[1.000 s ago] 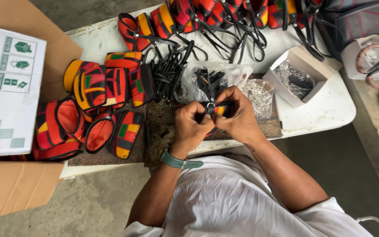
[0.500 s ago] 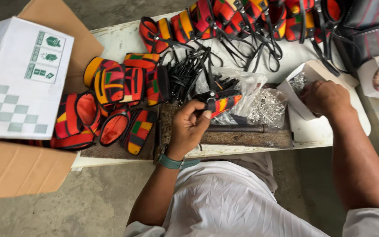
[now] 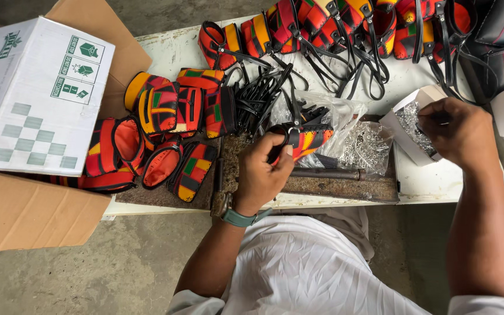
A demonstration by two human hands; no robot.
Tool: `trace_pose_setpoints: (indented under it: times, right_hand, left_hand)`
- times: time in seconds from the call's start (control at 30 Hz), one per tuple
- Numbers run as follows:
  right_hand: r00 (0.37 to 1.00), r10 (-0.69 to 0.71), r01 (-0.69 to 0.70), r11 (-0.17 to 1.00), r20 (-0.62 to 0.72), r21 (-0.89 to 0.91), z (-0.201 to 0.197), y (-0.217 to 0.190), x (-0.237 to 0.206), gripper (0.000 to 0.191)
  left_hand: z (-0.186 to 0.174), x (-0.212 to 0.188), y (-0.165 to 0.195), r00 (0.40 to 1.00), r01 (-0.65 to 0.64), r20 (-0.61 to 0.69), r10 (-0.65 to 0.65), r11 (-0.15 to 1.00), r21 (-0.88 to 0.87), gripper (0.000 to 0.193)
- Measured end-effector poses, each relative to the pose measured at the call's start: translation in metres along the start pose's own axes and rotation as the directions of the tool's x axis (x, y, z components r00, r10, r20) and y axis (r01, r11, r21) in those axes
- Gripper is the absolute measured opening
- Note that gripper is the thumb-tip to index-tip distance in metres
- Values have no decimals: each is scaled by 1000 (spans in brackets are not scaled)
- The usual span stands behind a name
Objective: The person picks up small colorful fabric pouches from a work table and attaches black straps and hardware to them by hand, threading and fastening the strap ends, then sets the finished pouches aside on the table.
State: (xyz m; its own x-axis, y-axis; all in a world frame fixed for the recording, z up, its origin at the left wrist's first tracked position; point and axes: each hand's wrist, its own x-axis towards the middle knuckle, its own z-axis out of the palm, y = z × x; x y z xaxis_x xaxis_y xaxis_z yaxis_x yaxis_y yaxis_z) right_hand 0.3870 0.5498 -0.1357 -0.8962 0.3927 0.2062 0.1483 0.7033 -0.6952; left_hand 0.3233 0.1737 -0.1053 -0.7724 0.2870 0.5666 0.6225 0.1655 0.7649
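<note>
My left hand point(image 3: 263, 169) grips a small patchwork pouch point(image 3: 309, 139) of red, orange and green with a black strap, held just above a rusty metal plate point(image 3: 345, 186) at the table's front edge. Away to the right, my right hand point(image 3: 456, 131) reaches into a small white cardboard box point(image 3: 406, 119) of little silver metal fittings, with its fingers pinched inside. Whether a fitting is between the fingers is hidden. A clear plastic bag point(image 3: 371, 146) of more silver fittings lies between the two hands.
Several finished patchwork pouches point(image 3: 164, 125) pile up at the left, more with black straps point(image 3: 345, 26) along the far edge. A bundle of loose black straps point(image 3: 261, 96) lies mid-table. A white printed carton point(image 3: 30, 96) sits on an open brown box point(image 3: 24, 216) at left.
Both hands were together on the pouch a second ago. My right hand has let go and moved right into the white box, while my left hand keeps the pouch.
</note>
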Motion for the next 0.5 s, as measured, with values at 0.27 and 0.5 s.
trace_pose_setpoints:
  times: [0.27,0.5]
  right_hand:
    - [934,-345,321,707,-90,630,37,-115,-67,6]
    - [826,-535,562,749,-179,353,60,-175,-73,21]
  left_hand:
    - [11,-3,-11,984,177,71,-164,951,-255,11]
    - [13,-2,13,996,61,85,-33,934,-351,11]
